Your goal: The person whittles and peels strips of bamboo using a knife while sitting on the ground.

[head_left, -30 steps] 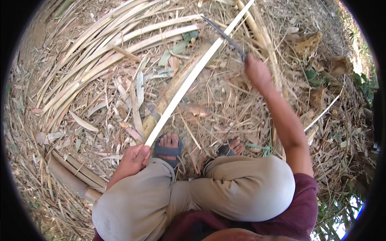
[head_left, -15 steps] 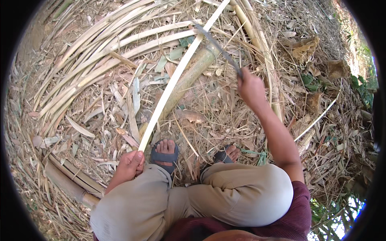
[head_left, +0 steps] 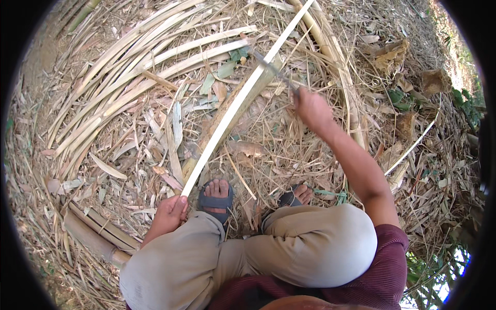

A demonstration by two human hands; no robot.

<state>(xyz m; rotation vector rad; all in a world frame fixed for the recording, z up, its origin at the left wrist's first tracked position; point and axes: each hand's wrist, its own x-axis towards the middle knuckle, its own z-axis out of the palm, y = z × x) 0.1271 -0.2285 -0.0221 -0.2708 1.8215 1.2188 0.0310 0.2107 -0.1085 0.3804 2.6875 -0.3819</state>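
My left hand (head_left: 171, 213) is closed around the near end of a long pale bamboo strip (head_left: 225, 123), beside my left knee. The strip slants away up and to the right, passing over a thick bamboo pole (head_left: 236, 107) that lies on the ground. In my right hand (head_left: 313, 110) is a long thin blade, a knife (head_left: 281, 77), its handle hidden in my fist. The blade crosses the strip near its far part and is slightly blurred; whether it touches the strip I cannot tell.
Many split bamboo strips (head_left: 155, 61) lie in a curved bundle at the far left. Bent bamboo lengths (head_left: 338, 57) run along the right of the pole. A cut bamboo pole (head_left: 90, 235) lies by my left knee. My sandalled feet (head_left: 216, 195) stand among dry leaves and shavings.
My right hand and the knife have moved nearer to me and a little left, along the strip. The strip's far end has shifted slightly right. My left hand keeps its hold.
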